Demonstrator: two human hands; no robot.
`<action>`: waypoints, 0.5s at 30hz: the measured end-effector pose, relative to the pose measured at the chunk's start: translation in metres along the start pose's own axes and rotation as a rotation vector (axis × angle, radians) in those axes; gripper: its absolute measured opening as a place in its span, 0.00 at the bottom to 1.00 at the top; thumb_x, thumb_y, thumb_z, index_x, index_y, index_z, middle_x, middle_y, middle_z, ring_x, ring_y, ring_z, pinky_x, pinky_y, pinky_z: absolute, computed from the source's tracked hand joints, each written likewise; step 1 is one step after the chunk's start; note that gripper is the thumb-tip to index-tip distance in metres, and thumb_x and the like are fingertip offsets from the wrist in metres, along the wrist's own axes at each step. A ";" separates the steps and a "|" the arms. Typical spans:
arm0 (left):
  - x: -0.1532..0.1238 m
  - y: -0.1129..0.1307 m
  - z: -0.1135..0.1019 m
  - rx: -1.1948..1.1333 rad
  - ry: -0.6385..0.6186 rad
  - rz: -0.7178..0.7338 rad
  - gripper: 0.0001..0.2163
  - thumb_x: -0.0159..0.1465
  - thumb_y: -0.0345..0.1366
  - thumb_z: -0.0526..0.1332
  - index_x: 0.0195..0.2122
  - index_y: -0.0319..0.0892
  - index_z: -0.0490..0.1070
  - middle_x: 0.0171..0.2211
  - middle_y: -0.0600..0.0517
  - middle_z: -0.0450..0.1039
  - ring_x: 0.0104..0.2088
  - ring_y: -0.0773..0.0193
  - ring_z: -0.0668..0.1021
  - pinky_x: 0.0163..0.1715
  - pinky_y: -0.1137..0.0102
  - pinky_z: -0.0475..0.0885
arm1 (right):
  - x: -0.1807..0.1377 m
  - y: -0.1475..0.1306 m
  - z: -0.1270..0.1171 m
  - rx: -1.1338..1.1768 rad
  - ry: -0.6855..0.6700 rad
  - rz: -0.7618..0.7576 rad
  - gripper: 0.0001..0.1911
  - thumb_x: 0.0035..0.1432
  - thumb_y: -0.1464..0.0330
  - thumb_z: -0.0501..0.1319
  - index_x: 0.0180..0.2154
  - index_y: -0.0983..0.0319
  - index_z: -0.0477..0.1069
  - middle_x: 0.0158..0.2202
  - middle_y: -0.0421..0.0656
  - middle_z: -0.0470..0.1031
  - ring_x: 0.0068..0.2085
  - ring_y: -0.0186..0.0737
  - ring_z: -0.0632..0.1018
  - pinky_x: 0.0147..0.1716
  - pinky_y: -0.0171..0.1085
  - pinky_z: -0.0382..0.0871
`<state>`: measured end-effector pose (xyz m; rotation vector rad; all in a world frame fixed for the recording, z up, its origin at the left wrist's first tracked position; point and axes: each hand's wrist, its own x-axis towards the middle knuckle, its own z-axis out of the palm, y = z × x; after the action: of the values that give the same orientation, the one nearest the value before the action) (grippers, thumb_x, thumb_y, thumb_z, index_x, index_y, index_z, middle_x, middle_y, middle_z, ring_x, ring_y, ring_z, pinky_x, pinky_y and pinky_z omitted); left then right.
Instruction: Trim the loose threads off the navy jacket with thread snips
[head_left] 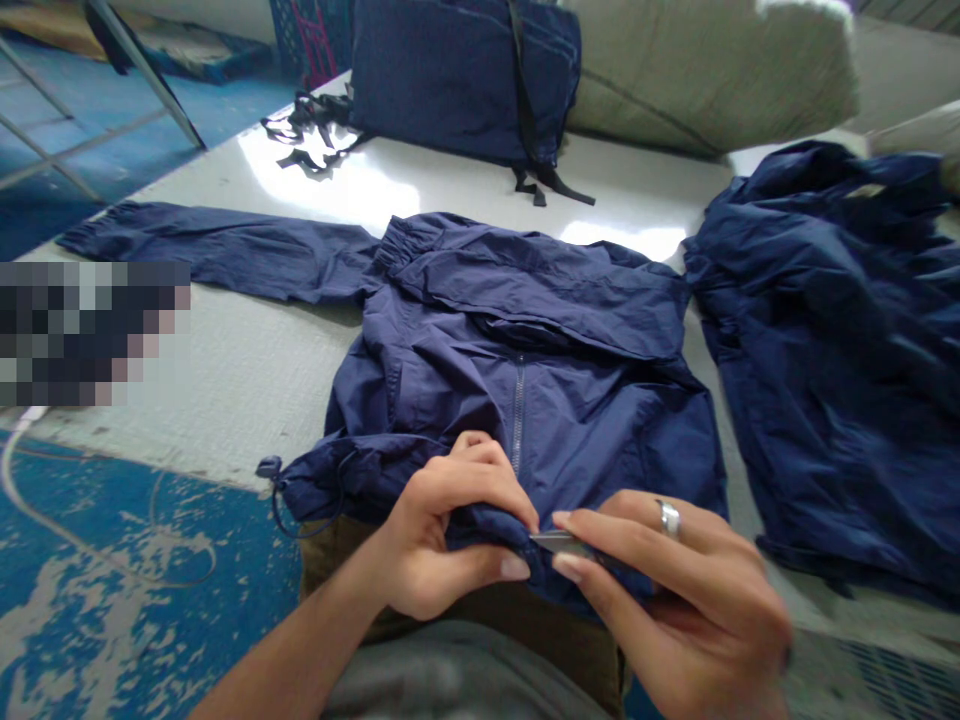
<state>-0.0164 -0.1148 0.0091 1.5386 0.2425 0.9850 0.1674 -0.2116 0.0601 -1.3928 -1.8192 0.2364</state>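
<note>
A navy zip jacket lies across the table, one sleeve stretched out to the left and its front zipper running toward me. My left hand is closed on the hem near the zipper's lower end, thumb and fingers pinching the fabric. Between the thumb and fingers of my right hand is a small tool with a flat metal blade. Its tip meets the hem right beside my left fingertips; the tool's rear part is hidden in my palm. A cord stopper sticks out at the hem's left corner.
More navy garments are heaped on the right. At the back stand a navy bag-like bundle with black straps and a large pale sack. Black strips lie at the far left. A white cable hangs by a pixelated patch.
</note>
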 end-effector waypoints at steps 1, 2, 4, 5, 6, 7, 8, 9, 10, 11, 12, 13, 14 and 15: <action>0.000 0.000 0.000 -0.002 -0.003 0.006 0.09 0.64 0.41 0.71 0.35 0.40 0.80 0.29 0.48 0.81 0.32 0.60 0.76 0.45 0.58 0.65 | 0.000 0.000 0.001 -0.001 0.000 -0.004 0.08 0.60 0.76 0.67 0.41 0.60 0.79 0.26 0.38 0.78 0.25 0.30 0.78 0.27 0.32 0.70; 0.000 -0.001 -0.001 -0.006 -0.005 0.009 0.09 0.64 0.41 0.71 0.35 0.40 0.80 0.29 0.48 0.81 0.31 0.61 0.75 0.45 0.58 0.65 | 0.000 0.000 0.001 0.000 0.000 -0.007 0.07 0.60 0.76 0.68 0.41 0.60 0.78 0.26 0.38 0.78 0.25 0.30 0.78 0.27 0.32 0.70; 0.000 -0.001 -0.001 -0.012 -0.005 0.003 0.09 0.64 0.41 0.72 0.35 0.39 0.80 0.29 0.48 0.81 0.32 0.61 0.75 0.45 0.58 0.65 | 0.000 0.001 0.002 0.003 -0.003 -0.013 0.07 0.60 0.76 0.67 0.41 0.61 0.78 0.26 0.38 0.78 0.25 0.30 0.77 0.26 0.32 0.69; 0.000 -0.001 -0.001 -0.013 -0.004 0.000 0.09 0.64 0.41 0.72 0.35 0.39 0.80 0.29 0.48 0.81 0.32 0.61 0.75 0.45 0.58 0.65 | 0.000 0.001 0.002 0.004 -0.003 -0.013 0.07 0.60 0.76 0.67 0.41 0.61 0.78 0.26 0.38 0.78 0.25 0.30 0.77 0.26 0.32 0.69; 0.000 -0.001 -0.001 -0.013 -0.001 -0.001 0.09 0.64 0.41 0.72 0.35 0.40 0.80 0.29 0.48 0.81 0.32 0.61 0.75 0.45 0.58 0.65 | 0.000 0.001 0.001 0.005 -0.003 -0.018 0.08 0.60 0.76 0.67 0.41 0.61 0.78 0.26 0.38 0.77 0.25 0.30 0.77 0.26 0.32 0.69; 0.000 -0.001 -0.001 -0.012 0.001 -0.002 0.09 0.64 0.41 0.72 0.35 0.40 0.80 0.29 0.48 0.81 0.32 0.60 0.75 0.45 0.58 0.65 | 0.000 0.001 0.001 0.003 -0.004 -0.019 0.08 0.60 0.76 0.67 0.41 0.61 0.78 0.26 0.38 0.77 0.25 0.30 0.76 0.26 0.32 0.69; 0.000 -0.001 -0.001 -0.010 0.004 -0.001 0.09 0.64 0.41 0.72 0.35 0.40 0.80 0.29 0.48 0.81 0.31 0.60 0.75 0.44 0.58 0.65 | 0.000 0.001 0.001 0.000 -0.008 -0.019 0.08 0.60 0.77 0.67 0.41 0.61 0.78 0.25 0.38 0.77 0.25 0.31 0.76 0.26 0.33 0.69; 0.000 -0.001 0.000 -0.008 0.005 -0.002 0.09 0.63 0.42 0.72 0.35 0.40 0.80 0.29 0.48 0.81 0.31 0.60 0.75 0.44 0.58 0.65 | 0.000 0.001 0.001 0.000 -0.010 -0.018 0.08 0.59 0.77 0.67 0.41 0.61 0.78 0.25 0.38 0.76 0.24 0.31 0.76 0.26 0.33 0.68; 0.000 -0.001 0.000 -0.007 0.005 -0.002 0.09 0.63 0.42 0.72 0.35 0.40 0.80 0.29 0.48 0.81 0.31 0.60 0.75 0.44 0.58 0.65 | 0.000 0.000 0.000 0.002 -0.012 -0.018 0.08 0.59 0.77 0.67 0.41 0.61 0.78 0.25 0.38 0.76 0.24 0.31 0.76 0.26 0.33 0.68; 0.000 -0.001 0.000 -0.007 0.004 -0.002 0.09 0.63 0.41 0.72 0.35 0.40 0.80 0.29 0.48 0.80 0.31 0.60 0.76 0.44 0.58 0.65 | 0.000 0.000 0.000 0.006 -0.012 -0.020 0.08 0.59 0.77 0.67 0.41 0.61 0.78 0.25 0.38 0.76 0.24 0.31 0.76 0.26 0.33 0.68; 0.000 -0.001 0.000 -0.007 0.003 -0.002 0.09 0.63 0.41 0.72 0.35 0.40 0.80 0.28 0.48 0.80 0.31 0.60 0.76 0.44 0.59 0.65 | 0.000 0.000 0.001 0.009 -0.009 -0.023 0.08 0.59 0.77 0.67 0.41 0.61 0.78 0.25 0.38 0.76 0.24 0.32 0.76 0.25 0.34 0.68; 0.000 -0.001 0.000 -0.007 0.002 -0.001 0.09 0.63 0.41 0.72 0.35 0.40 0.80 0.28 0.48 0.80 0.31 0.60 0.76 0.44 0.59 0.65 | 0.000 0.000 0.001 0.012 -0.006 -0.026 0.09 0.59 0.77 0.67 0.41 0.61 0.78 0.25 0.38 0.76 0.24 0.32 0.76 0.25 0.34 0.68; 0.000 -0.001 0.000 -0.009 0.001 0.000 0.09 0.63 0.41 0.72 0.35 0.40 0.80 0.28 0.48 0.80 0.31 0.60 0.76 0.44 0.59 0.65 | 0.000 0.000 0.001 0.012 -0.005 -0.029 0.09 0.59 0.77 0.67 0.41 0.61 0.78 0.25 0.38 0.76 0.24 0.32 0.75 0.25 0.34 0.68; 0.000 -0.001 0.000 -0.010 0.000 0.002 0.09 0.63 0.41 0.72 0.35 0.39 0.80 0.29 0.48 0.80 0.31 0.61 0.76 0.44 0.59 0.65 | 0.000 0.000 0.001 0.008 -0.006 -0.028 0.09 0.59 0.76 0.67 0.42 0.61 0.78 0.25 0.38 0.76 0.24 0.32 0.76 0.25 0.34 0.68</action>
<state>-0.0163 -0.1142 0.0079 1.5305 0.2355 0.9864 0.1663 -0.2114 0.0595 -1.3615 -1.8396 0.2336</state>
